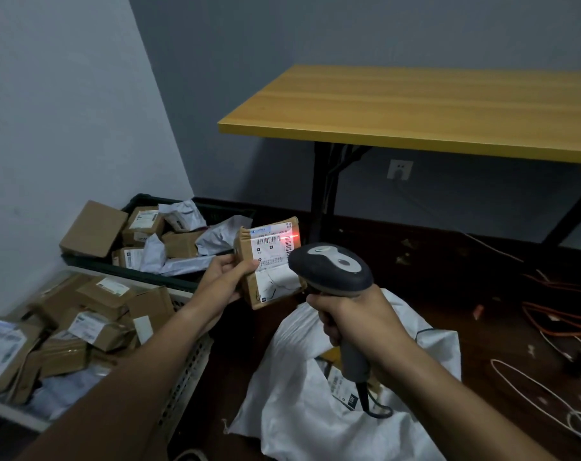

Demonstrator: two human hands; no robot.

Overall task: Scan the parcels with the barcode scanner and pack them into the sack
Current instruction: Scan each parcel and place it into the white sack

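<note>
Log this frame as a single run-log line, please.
step: scanning | left hand: holds parcel | right hand: grips barcode scanner | red beam on label | sack: open below

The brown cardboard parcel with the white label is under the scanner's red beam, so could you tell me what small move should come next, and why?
Probably shift the red beam left. It glows at the right edge of the white label on the brown cardboard parcel, beside the long barcode rather than across it. The left hand holds the parcel; the right hand grips the grey handheld barcode scanner. Afterwards, the open white sack lies just below.
</note>
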